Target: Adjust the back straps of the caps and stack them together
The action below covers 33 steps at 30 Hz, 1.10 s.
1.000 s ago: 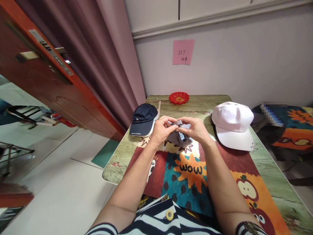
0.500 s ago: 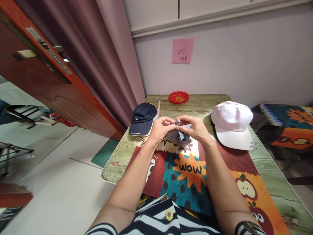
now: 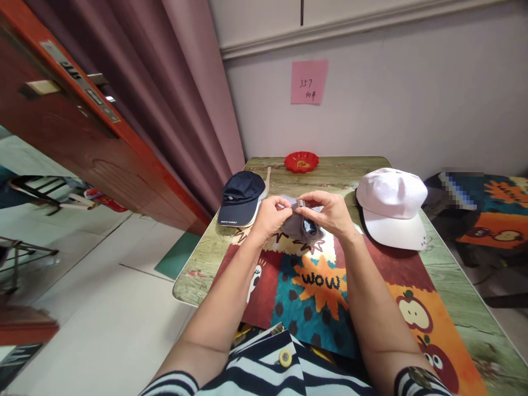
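A grey cap (image 3: 293,225) lies on the table between my hands, its small opening facing me with something dark inside. My left hand (image 3: 271,218) has thumb and forefinger pinched on the cap's strap. A small metal buckle (image 3: 301,204) on the strap sits between the thumb and forefinger of my right hand (image 3: 328,212). Left of my hands rests a navy cap (image 3: 243,192), brim toward me, with a pale cap partly hidden under it. On the right stands a white cap (image 3: 391,192) with small rings on its brim, and something dark shows beneath it.
A colourful mat (image 3: 313,297) covers part of the wood-patterned table (image 3: 193,275). A red scalloped dish (image 3: 301,161) stands at the back, below a pink note (image 3: 309,82) on the wall. To the left are a curtain (image 3: 181,99) and a wooden door (image 3: 82,148).
My right fingers have shifted slightly, and the metal buckle now shows between them. More of the grey cap's top is visible. Both hands stay in nearly the same place.
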{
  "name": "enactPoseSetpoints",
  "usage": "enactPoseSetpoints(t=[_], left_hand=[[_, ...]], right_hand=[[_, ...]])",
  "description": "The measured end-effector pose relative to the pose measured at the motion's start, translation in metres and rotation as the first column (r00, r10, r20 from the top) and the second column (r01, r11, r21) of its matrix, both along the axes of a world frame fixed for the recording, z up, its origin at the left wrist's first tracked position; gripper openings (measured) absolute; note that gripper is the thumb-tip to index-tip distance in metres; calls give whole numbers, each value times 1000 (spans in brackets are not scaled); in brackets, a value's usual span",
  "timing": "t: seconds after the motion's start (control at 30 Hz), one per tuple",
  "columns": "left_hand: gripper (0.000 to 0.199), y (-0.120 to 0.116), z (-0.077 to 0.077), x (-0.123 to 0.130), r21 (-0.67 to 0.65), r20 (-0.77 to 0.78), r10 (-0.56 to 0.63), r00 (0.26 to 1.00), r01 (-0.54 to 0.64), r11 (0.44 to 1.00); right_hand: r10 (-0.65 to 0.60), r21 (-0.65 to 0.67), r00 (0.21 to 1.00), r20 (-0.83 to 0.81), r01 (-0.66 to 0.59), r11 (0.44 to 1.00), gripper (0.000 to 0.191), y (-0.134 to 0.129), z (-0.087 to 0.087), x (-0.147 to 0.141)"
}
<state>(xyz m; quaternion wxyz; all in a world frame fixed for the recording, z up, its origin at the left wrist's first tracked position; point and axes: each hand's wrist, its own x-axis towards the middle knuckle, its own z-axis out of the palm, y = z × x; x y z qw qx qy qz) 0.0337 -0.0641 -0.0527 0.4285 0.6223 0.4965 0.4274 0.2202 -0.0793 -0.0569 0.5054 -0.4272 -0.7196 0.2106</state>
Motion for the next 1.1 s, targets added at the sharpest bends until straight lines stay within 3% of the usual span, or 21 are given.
enactPoseSetpoints(t=[0.13,0.3,0.5,0.57,0.63,0.73,0.87,1.0,1.1], left_hand=[[11,0,2,-6,26,-174,63,983,-59,998],[8,-1,15,-5,87,-424,172,889,-149,985],[5,2,17,-7,107,-451,219,866,-191,976],[13,2,19,-8,50,-325,150,934,-141,989],[32,3,23,-8,-68,-105,-14,994,7,998],[45,6,26,-8,-228,113,-242,964,262,938],[38,13,21,-10,-287,58,-378,924,378,880],[35,17,19,-15,-270,28,-363,931,357,894],[33,19,23,-21,-290,24,-371,928,361,886]], right_hand=[[-19,0,999,28,19,1000,24,1,-1,1],[-66,11,994,89,65,998,21,1,-3,1],[-105,51,980,170,98,994,19,3,-6,1],[-102,38,985,141,97,995,20,3,-5,1],[-78,-2,994,73,78,997,24,2,-4,1],[-16,-73,1000,-18,14,997,28,1,-3,-2],[87,-254,990,-111,-113,960,38,2,-7,-4],[191,-471,965,-179,-254,845,46,3,-10,4],[238,-520,950,-202,-310,796,45,2,-8,8]])
